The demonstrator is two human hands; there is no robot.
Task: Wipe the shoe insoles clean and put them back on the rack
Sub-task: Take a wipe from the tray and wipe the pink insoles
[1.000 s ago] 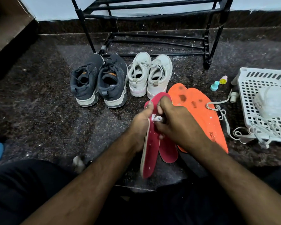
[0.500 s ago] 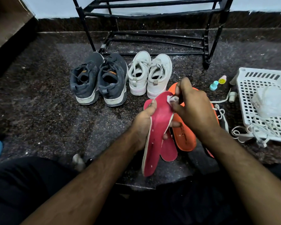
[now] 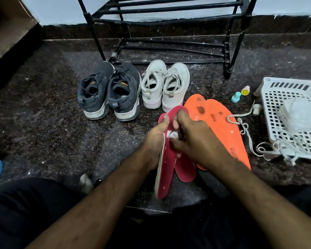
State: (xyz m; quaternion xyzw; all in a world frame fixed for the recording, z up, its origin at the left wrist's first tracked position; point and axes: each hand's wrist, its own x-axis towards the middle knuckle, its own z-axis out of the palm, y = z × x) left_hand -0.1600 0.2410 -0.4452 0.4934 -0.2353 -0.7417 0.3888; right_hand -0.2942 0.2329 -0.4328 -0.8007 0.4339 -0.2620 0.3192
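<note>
Head view: looking down at a dark speckled floor point(image 3: 43, 123) in front of a black metal rack point(image 3: 169, 9).

Left hand point(image 3: 155, 139) curled round the edge of a red insole point(image 3: 165, 173), holding it tilted on its side above the floor, toe end up, heel end down toward the knees. Right hand point(image 3: 196, 141) pinching a small white wipe point(image 3: 172, 135) against the red insole's face, fingers bent over it, about a third of the way down from the toe.

Second red insole point(image 3: 185, 169) lying flat on the floor just behind the held one, partly hidden by the right hand. Two orange insoles point(image 3: 221, 123) flat on the floor to the right, overlapping, stained with dark spots near the toes, the right forearm crossing over their heel ends.

Grey pair of sneakers point(image 3: 109, 92) and white pair of sneakers point(image 3: 165, 85) standing side by side near the rack's foot, heels toward the camera. White laces point(image 3: 244, 126) trailing from beside the orange insoles to a white perforated basket point(image 3: 276, 108) at the right edge. Two small bottles point(image 3: 240, 94), one teal, one with a yellow smiley face, near the basket's corner.
</note>
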